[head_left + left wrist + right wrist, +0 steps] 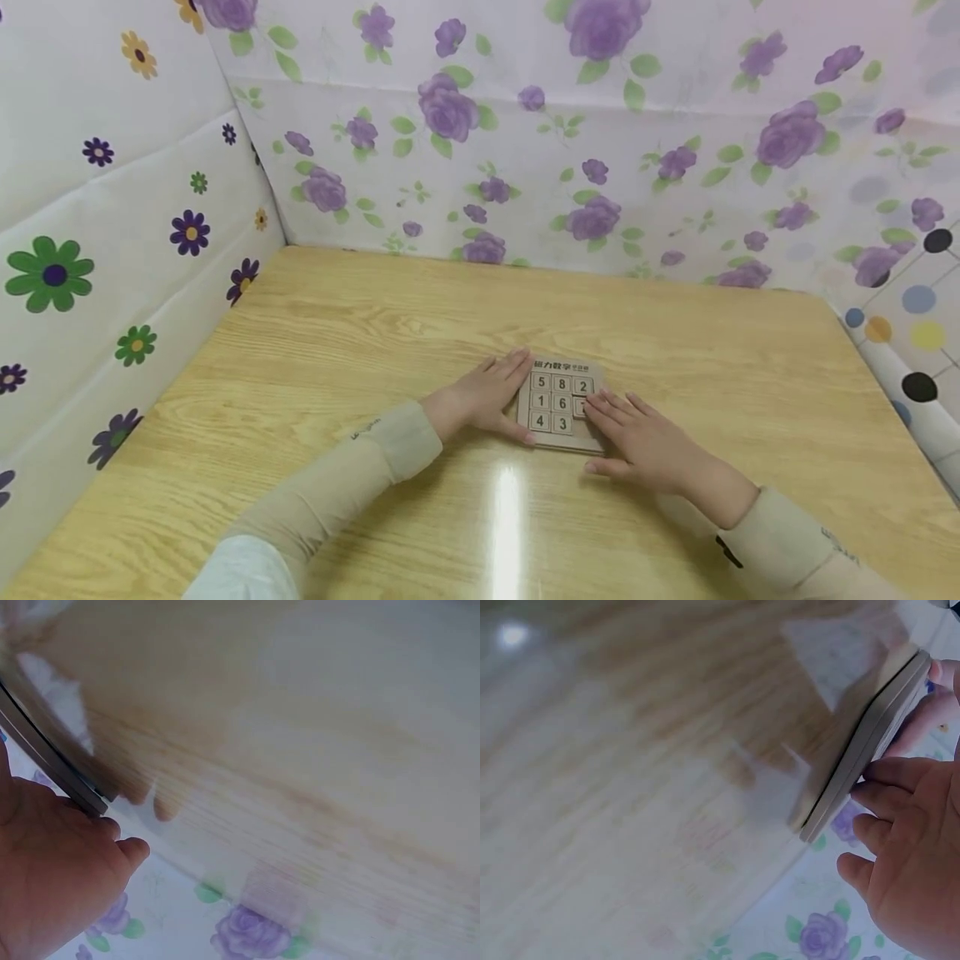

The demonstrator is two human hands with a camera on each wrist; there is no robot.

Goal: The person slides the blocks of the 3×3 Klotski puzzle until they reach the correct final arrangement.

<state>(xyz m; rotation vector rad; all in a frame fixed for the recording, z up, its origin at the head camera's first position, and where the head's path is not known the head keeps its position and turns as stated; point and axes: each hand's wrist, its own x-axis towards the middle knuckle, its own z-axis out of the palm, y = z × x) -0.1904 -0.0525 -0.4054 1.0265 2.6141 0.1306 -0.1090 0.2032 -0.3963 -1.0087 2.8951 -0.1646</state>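
A wooden number sliding puzzle (562, 446) lies flat on the table in the head view, its numbered square tiles face up. The lower right cell holds no tile. Along the puzzle's left edge rests my left hand (487, 396), fingers extended near the upper left corner and thumb at the lower left one. My right hand (652, 446) reaches in from the right, its fingertips on the right-hand tile (579, 407) of the middle row and partly hiding its number. The right thumb points to the table beside the lower right corner. Both wrist views show the puzzle's side edge (52, 761) by the fingers.
The glossy wood-grain table (390, 317) stretches around the puzzle, with a bright light reflection in front. A cloth with purple flowers (450, 108) hangs behind it, and another flowered cloth (97, 250) covers the left side. Dotted cloth (918, 333) shows at the right.
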